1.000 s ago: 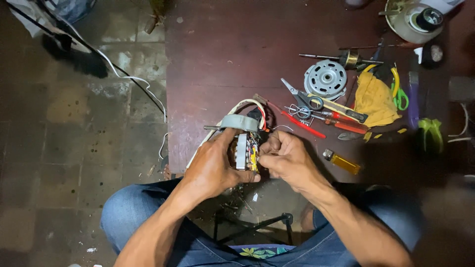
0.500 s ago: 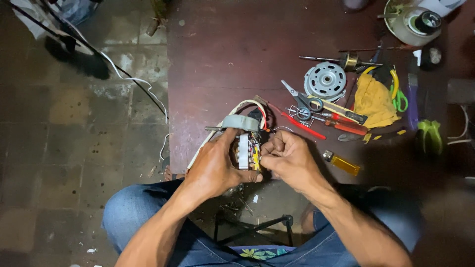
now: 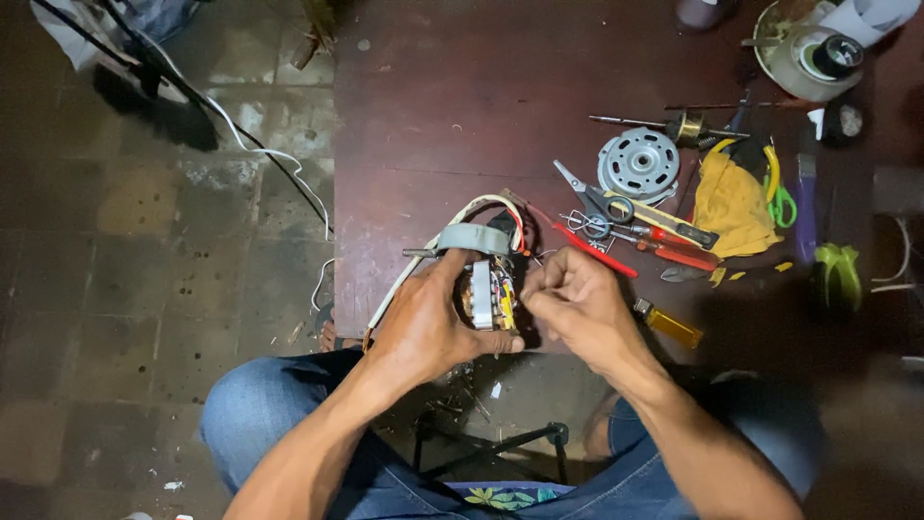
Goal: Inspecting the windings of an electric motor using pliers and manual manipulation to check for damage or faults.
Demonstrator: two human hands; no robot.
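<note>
At the frame's centre, over the near edge of the dark wooden desk (image 3: 433, 116), the left hand (image 3: 428, 323) was closed around a small motor (image 3: 491, 294) with copper windings. The right hand (image 3: 568, 303) pinched at its wires. To the right lay a ribbed metal disc (image 3: 638, 164), red screwdrivers (image 3: 664, 248) and a yellow cloth (image 3: 731, 202); a round tin (image 3: 804, 53) sat at upper right.

We look through a single head-worn camera, facing almost straight down from above our lap. Our left hand (image 3: 423, 323) and right hand (image 3: 577, 308) sit close, at centre frame, the dark red desk (image 3: 433, 116) stretches far, and tiled floor (image 3: 144, 289) fills the left.
</note>
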